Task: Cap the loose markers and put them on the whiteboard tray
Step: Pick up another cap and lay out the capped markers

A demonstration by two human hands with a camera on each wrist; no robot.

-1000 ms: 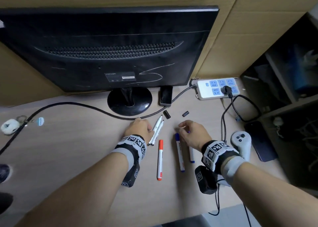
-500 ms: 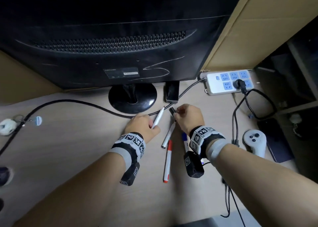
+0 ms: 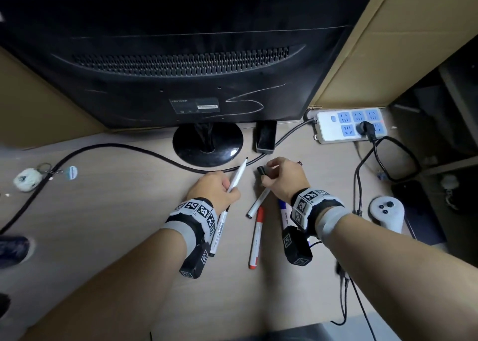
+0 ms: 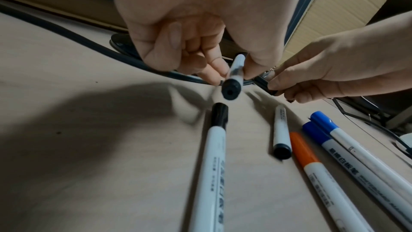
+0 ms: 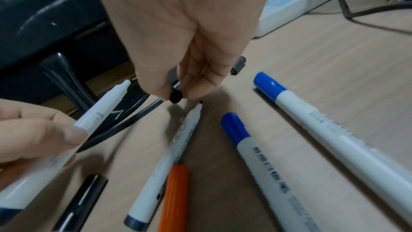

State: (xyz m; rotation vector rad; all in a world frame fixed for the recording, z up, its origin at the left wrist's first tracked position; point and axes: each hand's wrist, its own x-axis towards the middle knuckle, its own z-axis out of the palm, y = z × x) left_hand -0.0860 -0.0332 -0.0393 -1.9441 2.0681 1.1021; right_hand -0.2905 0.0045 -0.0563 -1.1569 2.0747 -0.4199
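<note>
Markers lie scattered on the pale wooden counter (image 3: 108, 211) in front of the black monitor's round stand (image 3: 208, 144), toward the counter's back edge. The left hand (image 3: 213, 192) pinches an uncapped white marker with a black tail end (image 3: 238, 176) between thumb and fingertips, its bare tip pointing up toward the stand. The right hand (image 3: 283, 179) closes its grip on a small black cap (image 3: 261, 170), held just beside that marker's tip but not touching it. Directly beneath the right hand lies a second uncapped white marker (image 3: 258, 202), its tip under the fingers. A black-capped white marker (image 3: 219, 233) lies partly under the left wrist. An orange-capped marker (image 3: 256, 237) lies between the two wrists, and two blue-capped markers (image 5: 256, 149) lie side by side below the right wrist. Another loose black cap (image 5: 238, 65) rests on the counter just beyond the right hand. A white power strip (image 3: 349, 128) sits at the back right, and a white game controller (image 3: 386, 212) lies near the right edge.
</note>
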